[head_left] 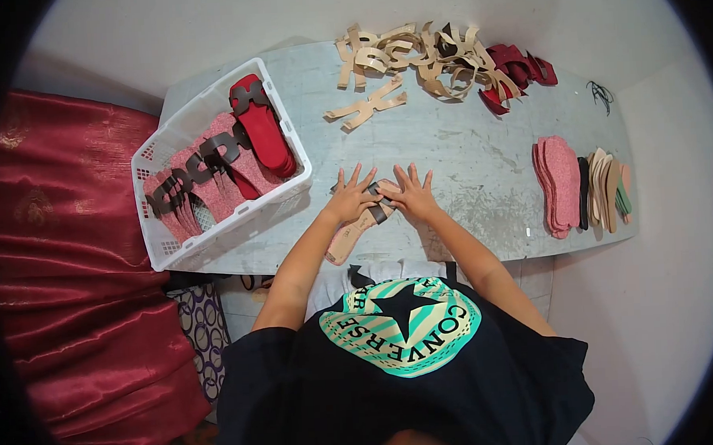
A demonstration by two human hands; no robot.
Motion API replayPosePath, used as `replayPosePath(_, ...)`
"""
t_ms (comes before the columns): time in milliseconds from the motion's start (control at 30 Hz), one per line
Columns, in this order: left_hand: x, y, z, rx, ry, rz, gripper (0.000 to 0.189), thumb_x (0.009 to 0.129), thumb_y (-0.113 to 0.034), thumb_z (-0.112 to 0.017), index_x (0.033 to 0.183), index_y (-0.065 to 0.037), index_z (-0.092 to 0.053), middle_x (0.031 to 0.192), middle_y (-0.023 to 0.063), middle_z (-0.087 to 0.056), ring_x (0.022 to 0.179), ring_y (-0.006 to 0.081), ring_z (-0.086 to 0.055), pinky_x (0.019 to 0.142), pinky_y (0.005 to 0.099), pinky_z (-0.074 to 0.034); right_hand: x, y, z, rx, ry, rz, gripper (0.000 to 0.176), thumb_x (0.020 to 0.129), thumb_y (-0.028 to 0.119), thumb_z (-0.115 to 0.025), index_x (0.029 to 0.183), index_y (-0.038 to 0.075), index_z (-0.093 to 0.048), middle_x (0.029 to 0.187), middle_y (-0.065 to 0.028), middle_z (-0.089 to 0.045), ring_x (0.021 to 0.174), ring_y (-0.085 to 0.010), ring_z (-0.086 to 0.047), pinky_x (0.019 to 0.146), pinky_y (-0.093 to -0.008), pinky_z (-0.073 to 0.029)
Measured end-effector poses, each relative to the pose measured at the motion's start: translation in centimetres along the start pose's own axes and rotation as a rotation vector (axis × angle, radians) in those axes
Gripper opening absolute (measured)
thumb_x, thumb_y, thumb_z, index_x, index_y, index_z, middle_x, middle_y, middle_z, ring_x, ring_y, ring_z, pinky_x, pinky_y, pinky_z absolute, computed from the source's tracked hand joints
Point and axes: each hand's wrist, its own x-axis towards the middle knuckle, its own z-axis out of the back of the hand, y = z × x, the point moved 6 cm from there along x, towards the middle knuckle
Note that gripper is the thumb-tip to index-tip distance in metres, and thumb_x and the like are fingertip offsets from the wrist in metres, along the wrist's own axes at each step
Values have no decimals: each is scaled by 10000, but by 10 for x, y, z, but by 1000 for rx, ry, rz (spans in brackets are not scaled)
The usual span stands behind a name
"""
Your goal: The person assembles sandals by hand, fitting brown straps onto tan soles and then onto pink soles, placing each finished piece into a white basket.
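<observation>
A slipper (344, 242) with a tan and pink insole and a dark strap (379, 213) lies slantwise on the table in front of my body. My left hand (351, 199) rests on the strap from the left side, fingers spread. From the right, my right hand (410, 194) lies over the upper end of the slipper, its fingers also stretched apart. Both hands touch the strap area and cover part of it. The fingertips sit close together over the dark strap.
On the left, a white plastic basket (237, 216) holds pink and red soles with dark straps. Beige straps (393, 58) and red straps (517, 68) lie at the back. Stacked pink insoles (560, 183) and other coloured insoles (609, 187) lie right. A red curtain (72, 259) hangs left.
</observation>
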Motion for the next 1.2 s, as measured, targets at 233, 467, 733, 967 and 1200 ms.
replayPosePath(233,-2,-4,2,34,-27,-17,282,827,-322,-557,1098,-305,-632,1495,26,-152,1367,368,-59,1010,675,-44,16,0,-2,-127,93,140,601,751,471,-568,1281,568,-301,1495,-80,-94,1357,-401,-54,922,-764,-53)
replayPosePath(467,-11,-14,-1,145,-171,-31,295,825,-273,-554,1109,-316,-619,1479,21,-208,1357,351,-139,1000,687,-59,22,0,2,-200,143,139,586,732,519,-557,1269,565,-327,1494,-78,-101,1353,-416,-63,906,-777,-67)
replayPosePath(733,-32,-14,-2,-23,-379,181,200,765,-242,-630,947,-287,-700,1432,13,-318,1356,331,-159,986,702,-2,23,-2,0,-203,248,103,550,743,579,-475,1259,606,-287,1500,-66,-94,1367,-381,-8,932,-759,-8)
replayPosePath(967,-42,-8,-3,-263,-522,449,107,709,-258,-698,811,-254,-730,1413,26,-349,1356,356,-143,973,703,44,24,-3,-3,-235,243,138,527,754,614,-407,1267,597,-287,1499,-60,-100,1366,-382,-21,927,-762,-3)
replayPosePath(1200,-39,-10,0,-286,-502,648,123,680,-254,-721,800,-227,-730,1394,26,-374,1366,359,-94,946,712,85,23,0,0,-217,190,159,541,770,530,-480,1278,572,-298,1488,-71,-145,1357,-396,-74,928,-761,-48)
